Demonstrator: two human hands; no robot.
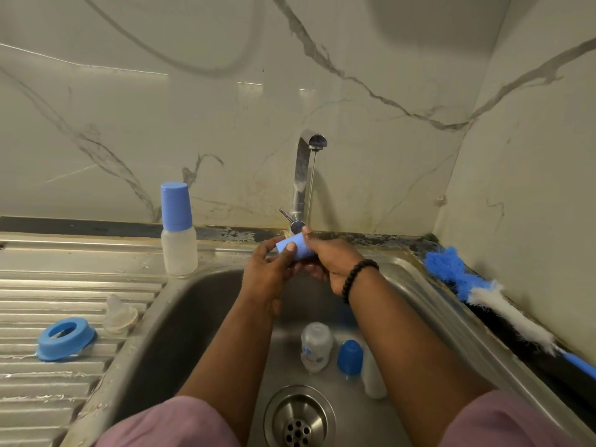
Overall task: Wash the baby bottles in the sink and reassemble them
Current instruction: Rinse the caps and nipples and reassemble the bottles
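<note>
Both hands hold a light blue bottle cap over the steel sink, just under the tap, from which a thin stream of water runs. My left hand grips the cap's closed end; my right hand wraps round its wider end. In the basin lie a clear bottle body and a second bottle with a dark blue cap. An assembled bottle with a light blue cap stands upright on the sink's back-left corner. A blue screw ring and a clear teat lie on the drainboard.
A ribbed steel drainboard stretches to the left. A blue and white bottle brush lies along the right ledge against the marble wall. The drain sits at the basin's near end.
</note>
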